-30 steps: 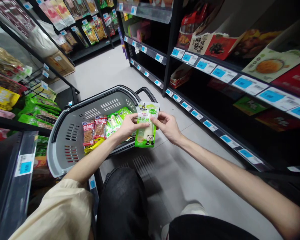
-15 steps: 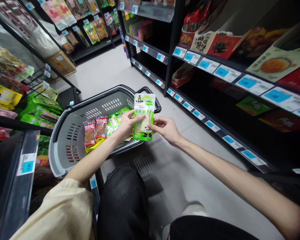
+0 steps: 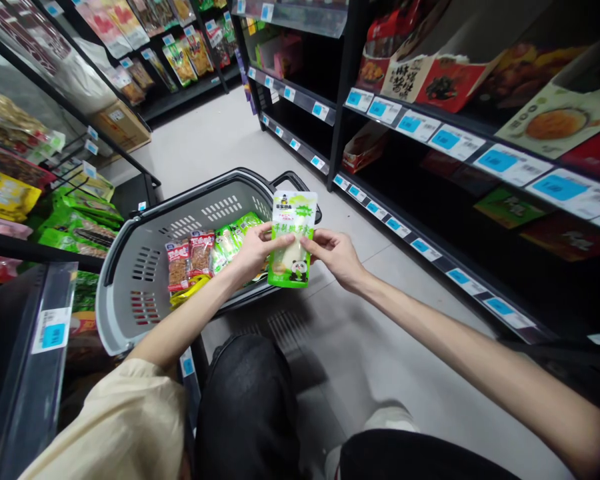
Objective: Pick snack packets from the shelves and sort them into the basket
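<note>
A green-and-white snack packet point(image 3: 294, 260) with a panda printed near its bottom is held up in front of me, its printed face towards me. My left hand point(image 3: 258, 251) grips its left edge, thumb across the front. At the right edge, my right hand point(image 3: 337, 255) pinches it between thumb and fingers. Behind the packet stands a grey shopping basket point(image 3: 145, 233) with a black rim. Inside it lie red snack packets point(image 3: 201, 252), more green packets point(image 3: 225, 245) and a yellow packet point(image 3: 189, 292), partly hidden by my left arm.
Shelves with price tags point(image 3: 445, 139) run along the right, holding snack boxes point(image 3: 555, 123). Hanging bags point(image 3: 80, 220) fill the rack at left. A cardboard box point(image 3: 123, 127) sits on the floor behind the basket. My knee point(image 3: 250, 400) is just below the basket.
The packet has shifted slightly right and tilted a little clockwise. My right thumb lies further over its front; both hands keep hold of it.
</note>
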The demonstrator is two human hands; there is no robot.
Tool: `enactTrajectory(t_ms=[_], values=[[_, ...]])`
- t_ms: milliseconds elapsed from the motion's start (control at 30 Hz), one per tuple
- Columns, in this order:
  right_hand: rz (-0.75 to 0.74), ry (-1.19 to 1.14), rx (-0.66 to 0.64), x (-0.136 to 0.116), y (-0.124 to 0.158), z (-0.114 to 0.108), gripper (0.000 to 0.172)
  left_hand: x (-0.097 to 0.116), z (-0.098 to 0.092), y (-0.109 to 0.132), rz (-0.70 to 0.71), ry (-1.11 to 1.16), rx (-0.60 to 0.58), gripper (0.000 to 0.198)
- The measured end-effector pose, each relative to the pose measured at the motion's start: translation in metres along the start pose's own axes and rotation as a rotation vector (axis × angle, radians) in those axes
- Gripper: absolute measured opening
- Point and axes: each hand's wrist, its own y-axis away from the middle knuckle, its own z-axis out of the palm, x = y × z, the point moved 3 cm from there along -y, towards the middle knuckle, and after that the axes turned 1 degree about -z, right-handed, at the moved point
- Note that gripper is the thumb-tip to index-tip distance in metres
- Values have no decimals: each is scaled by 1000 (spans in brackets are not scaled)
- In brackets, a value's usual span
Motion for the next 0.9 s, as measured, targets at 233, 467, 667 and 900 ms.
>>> enactTrajectory(t_ms=[233, 467, 667, 900], values=[[-48, 2, 116, -3, -7, -8, 46, 1, 5, 7, -11, -148, -80, 48], [18, -45, 22, -10, -14, -6, 43, -1, 0, 7, 16, -210, 6, 30], [-96, 56, 38, -15, -27, -11, 41, -2, -1, 10, -67, -272, 43, 31], [-37, 117, 37, -16, -32, -12, 34, 2, -2, 9, -185, -266, 26, 32]])
